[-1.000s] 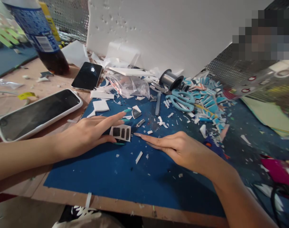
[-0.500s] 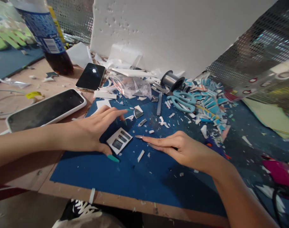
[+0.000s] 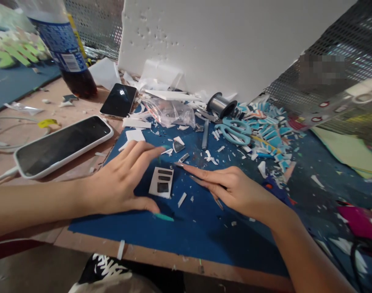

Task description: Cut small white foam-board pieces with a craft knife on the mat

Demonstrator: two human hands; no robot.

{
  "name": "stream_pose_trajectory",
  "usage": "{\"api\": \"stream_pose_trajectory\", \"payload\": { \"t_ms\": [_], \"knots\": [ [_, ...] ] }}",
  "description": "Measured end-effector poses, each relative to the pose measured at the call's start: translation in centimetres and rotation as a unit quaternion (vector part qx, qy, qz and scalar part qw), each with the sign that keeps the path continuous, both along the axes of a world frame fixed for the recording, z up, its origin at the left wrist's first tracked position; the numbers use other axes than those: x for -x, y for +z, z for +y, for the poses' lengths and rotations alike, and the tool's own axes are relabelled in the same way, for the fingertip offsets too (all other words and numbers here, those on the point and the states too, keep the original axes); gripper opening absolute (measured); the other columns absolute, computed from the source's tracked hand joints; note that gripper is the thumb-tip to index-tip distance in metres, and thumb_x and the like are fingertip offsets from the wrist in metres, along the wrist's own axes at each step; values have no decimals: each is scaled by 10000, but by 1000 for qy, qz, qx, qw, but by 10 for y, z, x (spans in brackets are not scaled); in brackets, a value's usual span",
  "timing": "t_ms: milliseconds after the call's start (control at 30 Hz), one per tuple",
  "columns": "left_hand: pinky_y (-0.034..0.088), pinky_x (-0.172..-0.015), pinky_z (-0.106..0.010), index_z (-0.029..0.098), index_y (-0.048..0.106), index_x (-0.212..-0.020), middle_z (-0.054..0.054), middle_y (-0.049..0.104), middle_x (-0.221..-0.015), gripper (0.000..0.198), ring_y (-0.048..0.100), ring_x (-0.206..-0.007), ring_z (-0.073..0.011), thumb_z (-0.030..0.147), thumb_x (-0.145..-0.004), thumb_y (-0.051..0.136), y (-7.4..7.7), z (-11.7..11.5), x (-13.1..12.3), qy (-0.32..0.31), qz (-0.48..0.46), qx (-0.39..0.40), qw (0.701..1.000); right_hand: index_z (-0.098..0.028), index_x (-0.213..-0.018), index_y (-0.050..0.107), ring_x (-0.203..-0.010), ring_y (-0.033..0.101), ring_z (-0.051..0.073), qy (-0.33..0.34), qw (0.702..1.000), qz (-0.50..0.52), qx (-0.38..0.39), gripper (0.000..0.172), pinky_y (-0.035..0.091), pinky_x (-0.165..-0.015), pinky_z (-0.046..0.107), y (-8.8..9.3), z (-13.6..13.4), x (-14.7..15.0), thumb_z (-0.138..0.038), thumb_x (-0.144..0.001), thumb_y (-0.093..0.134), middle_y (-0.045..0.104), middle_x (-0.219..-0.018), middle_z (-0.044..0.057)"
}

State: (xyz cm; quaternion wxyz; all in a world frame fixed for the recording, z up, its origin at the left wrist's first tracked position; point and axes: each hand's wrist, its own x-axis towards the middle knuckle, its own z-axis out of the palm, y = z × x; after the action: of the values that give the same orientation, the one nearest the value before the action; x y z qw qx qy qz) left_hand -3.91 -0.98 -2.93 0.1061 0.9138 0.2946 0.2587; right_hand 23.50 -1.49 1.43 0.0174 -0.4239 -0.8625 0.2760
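A small white card with three dark grey pieces on it [image 3: 169,184] lies on the blue mat [image 3: 186,232]. My left hand [image 3: 118,181] is open around the card's left side, with its thumb below and its fingers above. Long teal nails show on the thumb and one finger. My right hand [image 3: 228,185] is at the card's right, its fingers stretched out and a little apart, with long greyish nails. Its index fingertip is near the card's upper right corner; I cannot tell whether it touches. Neither hand visibly holds anything.
Blue scissors [image 3: 234,130], a spool [image 3: 221,105] and a clear plastic bag [image 3: 170,112] lie behind the hands among scraps. At left are a white-cased phone [image 3: 65,144], a dark phone [image 3: 118,100] and a cola bottle [image 3: 68,53]. A white board [image 3: 210,44] stands behind.
The card has turned from slanted to nearly straight and shifted slightly right. My left hand has moved down and right with it. The lower fingers of my right hand have spread apart.
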Motion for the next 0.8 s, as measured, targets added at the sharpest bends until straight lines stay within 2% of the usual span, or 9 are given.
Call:
{"api": "stream_pose_trajectory", "payload": {
  "t_ms": [33, 100, 133, 167, 233, 333, 467, 633, 800],
  "knots": [
    [406, -981, -471, 110, 293, -1374, -190, 525, -1203, 820, 494, -1116, -320, 590, -770, 569, 2, -2, 0, -58, -8, -7, 998, -271, -1384, 399, -455, 426, 54, -1, 1000, 3, -15, 438, 386, -529, 148, -1, 0, 1, -196, -952, 382, 661, -663, -35],
    [387, -1037, -372, 126, 340, -1365, -160, 557, -1254, 614, 500, -1182, -261, 427, -866, 533, 6, -5, -1, -230, 10, -3, 973, -270, -1377, 410, -491, 484, 58, 0, 999, 1, -36, 434, 413, -567, 152, -2, 1, 3, -196, -950, 386, 700, -734, -19],
    [343, -1083, -355, 137, 353, -1368, -142, 524, -1326, 564, 459, -1250, -245, 395, -888, 501, 8, -7, -2, -285, 40, 17, 958, -269, -1375, 413, -500, 504, 62, 2, 999, -2, -40, 431, 421, -575, 154, -3, 1, 4, -204, -950, 387, 709, -741, -16],
    [297, -1119, -356, 137, 353, -1376, -124, 478, -1382, 551, 412, -1301, -235, 386, -900, 475, 9, -8, -3, -313, 58, 40, 947, -269, -1372, 418, -510, 527, 67, 7, 999, -6, -41, 428, 431, -583, 158, -4, 2, 5, -211, -949, 390, 716, -746, -13],
    [231, -1153, -394, 116, 319, -1403, -118, 386, -1445, 632, 326, -1356, -253, 419, -877, 493, 10, -8, -5, -324, 76, 92, 939, -277, -1364, 432, -558, 583, 84, 20, 999, -9, -42, 428, 454, -612, 173, -6, 3, 7, -207, -944, 388, 731, -781, -3],
    [194, -1159, -434, 85, 268, -1427, -144, 323, -1467, 748, 280, -1369, -282, 447, -832, 538, 10, -5, -6, -315, 74, 141, 936, -298, -1356, 441, -613, 626, 104, 36, 999, -9, -38, 443, 472, -636, 191, -7, 7, 11, -180, -932, 391, 744, -909, 16],
    [181, -1166, -417, 70, 249, -1433, -138, 304, -1474, 761, 254, -1378, -275, 408, -823, 554, 10, 0, -4, -325, 87, 169, 927, -287, -1370, 417, -512, 545, 75, 58, 998, -3, -4, 445, 443, -579, 173, -7, 13, 15, -174, -940, 389, 714, -1039, 55],
    [192, -1167, -401, 99, 243, -1441, -115, 290, -1482, 788, 261, -1376, -272, 390, -799, 593, 10, 2, -2, -328, 84, 190, 922, -275, -1369, 421, -456, 443, 66, 65, 998, -6, 14, 430, 389, -540, 176, -7, 16, 17, -174, -954, 370, 723, -1009, 73],
    [200, -1164, -397, 137, 230, -1449, -107, 299, -1477, 787, 292, -1362, -271, 374, -796, 600, 10, 3, -2, -330, 73, 205, 918, -265, -1381, 403, -452, 434, 81, 71, 997, -16, 30, 457, 352, -523, 179, -7, 18, 19, -141, -943, 368, 732, -729, 20]
  ]
}}
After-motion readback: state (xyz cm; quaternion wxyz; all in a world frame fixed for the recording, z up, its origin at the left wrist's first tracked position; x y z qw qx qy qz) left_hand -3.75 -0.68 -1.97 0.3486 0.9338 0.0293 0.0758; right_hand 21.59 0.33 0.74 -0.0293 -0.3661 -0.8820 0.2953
